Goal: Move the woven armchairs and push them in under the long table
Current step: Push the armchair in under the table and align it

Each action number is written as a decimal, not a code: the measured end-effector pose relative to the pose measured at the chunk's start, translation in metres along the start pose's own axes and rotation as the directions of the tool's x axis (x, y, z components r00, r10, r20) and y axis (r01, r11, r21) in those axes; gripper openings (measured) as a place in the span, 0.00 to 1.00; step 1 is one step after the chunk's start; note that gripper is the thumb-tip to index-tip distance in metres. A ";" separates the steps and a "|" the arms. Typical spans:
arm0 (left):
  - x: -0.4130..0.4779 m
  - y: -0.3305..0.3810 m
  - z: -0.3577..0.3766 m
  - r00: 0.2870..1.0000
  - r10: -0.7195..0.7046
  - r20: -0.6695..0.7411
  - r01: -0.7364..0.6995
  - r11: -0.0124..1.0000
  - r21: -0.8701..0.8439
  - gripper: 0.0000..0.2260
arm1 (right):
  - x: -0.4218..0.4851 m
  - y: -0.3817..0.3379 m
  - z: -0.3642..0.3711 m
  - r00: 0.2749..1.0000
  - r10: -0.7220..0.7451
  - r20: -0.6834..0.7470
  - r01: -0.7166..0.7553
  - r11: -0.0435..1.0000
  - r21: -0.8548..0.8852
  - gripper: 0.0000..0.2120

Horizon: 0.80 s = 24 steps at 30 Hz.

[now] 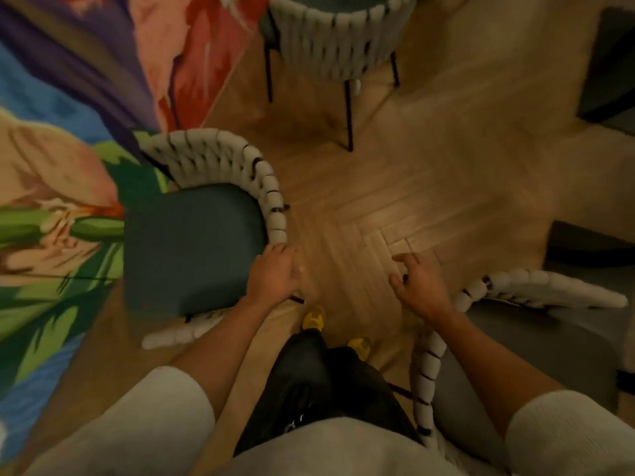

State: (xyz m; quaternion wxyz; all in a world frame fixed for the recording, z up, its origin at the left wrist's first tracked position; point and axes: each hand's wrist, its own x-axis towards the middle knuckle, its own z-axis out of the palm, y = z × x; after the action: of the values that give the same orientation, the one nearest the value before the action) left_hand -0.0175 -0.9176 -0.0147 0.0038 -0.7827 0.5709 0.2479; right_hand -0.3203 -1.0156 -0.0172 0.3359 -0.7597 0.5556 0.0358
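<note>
Found the grey-seated armchair [536, 338] nearest, woven rim just beside the right hand [417, 286], held loosely spread over the floor [378, 187]. Found the left hand [273, 271] on the rim end of the green-seated armchair [192, 242], leftward; could not tell the grip through blur. Saw a third armchair [336, 39] farther ahead; saw no long table.

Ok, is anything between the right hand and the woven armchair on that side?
Nothing visible. The right hand hangs open over bare wood floor, just short of the woven rim of the right armchair, with only floor in the gap.
</note>
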 end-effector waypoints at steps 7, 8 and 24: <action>-0.026 -0.062 -0.006 0.964 -0.264 -0.030 0.252 0.943 -0.220 0.26 | 0.051 -0.092 0.009 0.976 -0.179 0.126 0.199 0.966 -0.166 0.22; -0.028 -0.071 -0.004 0.960 -0.280 -0.004 0.271 0.932 -0.240 0.27 | 0.059 -0.104 0.011 0.966 -0.214 0.144 0.239 0.953 -0.185 0.22; 0.020 -0.039 0.052 0.771 -0.588 0.243 0.636 0.725 -0.262 0.39 | 0.268 -0.239 0.037 0.612 -0.533 0.584 0.791 0.412 -0.453 0.37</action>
State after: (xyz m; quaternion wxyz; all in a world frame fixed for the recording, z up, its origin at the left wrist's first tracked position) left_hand 0.0017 -0.9065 -0.0788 -0.0045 -0.8965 0.2282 0.3798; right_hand 0.0008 -1.1775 -0.0483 0.1132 -0.9634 0.0776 0.2304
